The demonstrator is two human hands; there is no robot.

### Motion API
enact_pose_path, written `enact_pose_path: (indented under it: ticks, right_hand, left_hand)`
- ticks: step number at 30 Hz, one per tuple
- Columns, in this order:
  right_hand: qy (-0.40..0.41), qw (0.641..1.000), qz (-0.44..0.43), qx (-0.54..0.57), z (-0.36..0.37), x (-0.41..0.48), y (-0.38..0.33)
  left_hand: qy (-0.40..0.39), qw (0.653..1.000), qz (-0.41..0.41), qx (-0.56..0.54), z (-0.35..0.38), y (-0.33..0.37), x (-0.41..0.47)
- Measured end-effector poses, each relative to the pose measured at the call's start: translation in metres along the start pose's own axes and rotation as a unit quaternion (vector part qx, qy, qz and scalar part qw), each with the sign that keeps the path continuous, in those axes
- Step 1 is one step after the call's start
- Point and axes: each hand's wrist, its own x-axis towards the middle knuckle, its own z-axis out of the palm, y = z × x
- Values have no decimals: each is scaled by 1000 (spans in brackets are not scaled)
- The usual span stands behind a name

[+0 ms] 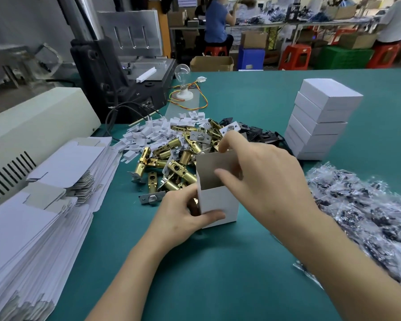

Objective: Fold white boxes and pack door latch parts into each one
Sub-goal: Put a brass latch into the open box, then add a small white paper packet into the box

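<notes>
An open white box [219, 202] stands upright on the green table [195, 269] in the middle of the view. My left hand [178, 218] grips its lower left corner, thumb across the front face. My right hand [262, 179] is over the box's open top, its fingers curled at the raised back flap [215, 163]; what they hold, if anything, is hidden. Behind the box lies a heap of brass door latches [171, 163], with small white plastic pieces [153, 133] and black parts [255, 133] beyond it.
A pile of flat unfolded box blanks [39, 216] fills the left side. A stack of closed white boxes [320, 119] stands at the right, with clear bags of dark parts [366, 218] in front of it. A machine [116, 72] and a light bulb [183, 82] sit at the back left.
</notes>
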Motion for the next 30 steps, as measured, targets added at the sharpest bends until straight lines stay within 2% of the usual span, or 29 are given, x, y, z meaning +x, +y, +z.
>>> enact_pose_path:
  ticks: [3,6,8,9,11,14,17,19,21,23,25,28,30]
  right_hand:
    - [58,982,37,176,15,0,13]
    - [110,922,97,358,36,-8,26]
    - [149,887,124,419,47,-19,32]
    - [154,881,127,430,51,-23,35]
    - [104,885,117,439,55,-31,40]
    - [-46,892,107,437,60,-35,42]
    - [-91,891,108,431,66,-37,40]
    - [-99,885,106,442,68,-38,39]
    - [-99,881,104,450,70,-38,39]
    - [-94,880,104,454,71,-38,39]
    - [-92,882,103,450,71,-37,39]
    - [-101,885,108,441,71,-37,39]
    - [-104,881,111,448,71,-38,40]
  left_hand:
    - [-4,1000,-5,3,-1,0,0]
    - [-8,1000,-4,-9,0,-2,1]
    - [-10,1000,-2,-15,0,-3,1]
    - [-10,1000,-3,-13,-1,-3,2]
    - [-17,1000,-6,-10,-2,-4,1]
    - [-8,999,-12,-39,-5,-2,2]
    - [66,979,-30,-193,-20,0,4]
    - [166,954,-22,-248,-35,0,5]
    - [282,936,-53,-205,-52,-4,11]
    - [341,925,-126,-112,-67,-15,25]
    - [351,918,-180,-25,-81,-26,42]
    - [383,901,-192,75,-107,-32,66]
    - [373,898,-204,118,-123,-31,80]
